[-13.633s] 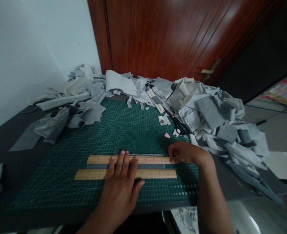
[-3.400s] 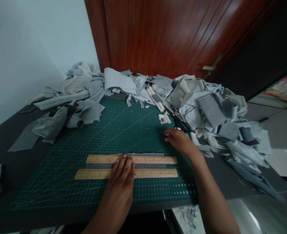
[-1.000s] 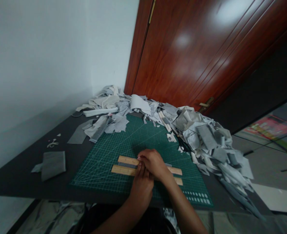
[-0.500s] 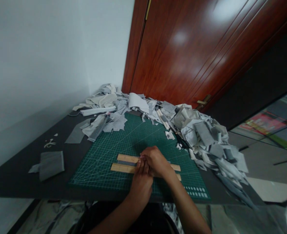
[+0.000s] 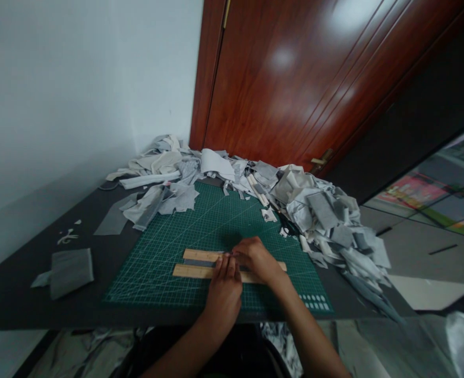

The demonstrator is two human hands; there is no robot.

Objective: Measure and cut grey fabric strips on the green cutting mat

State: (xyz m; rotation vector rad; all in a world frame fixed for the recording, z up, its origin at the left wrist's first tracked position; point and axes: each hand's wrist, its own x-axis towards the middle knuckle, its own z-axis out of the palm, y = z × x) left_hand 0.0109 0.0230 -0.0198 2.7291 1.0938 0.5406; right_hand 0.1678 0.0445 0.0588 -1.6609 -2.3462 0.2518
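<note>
Two wooden rulers lie roughly parallel on the green cutting mat [image 5: 156, 273], the far ruler [image 5: 200, 255] and the near ruler [image 5: 192, 271]. Between them shows a narrow grey fabric strip [image 5: 197, 263]. My left hand [image 5: 224, 286] lies across the rulers with its fingers stretched forward, the tips close to the far ruler. Just right of it, my right hand [image 5: 258, 258] is bent over the rulers and the strip, its fingers curled in a pinch. Whatever is between those fingertips is hidden by the hand.
Heaps of grey and white fabric scraps [image 5: 326, 210] line the back and right of the dark table [image 5: 14, 283]. Black-handled scissors [image 5: 288, 223] lie by the right heap. A folded grey fabric piece [image 5: 72, 270] rests at the left. A wooden door [image 5: 263, 79] stands behind.
The view has swung slightly, so the scene sits further left. My right hand has shifted a little right, away from my left fingers. The left hand remains on the rulers.
</note>
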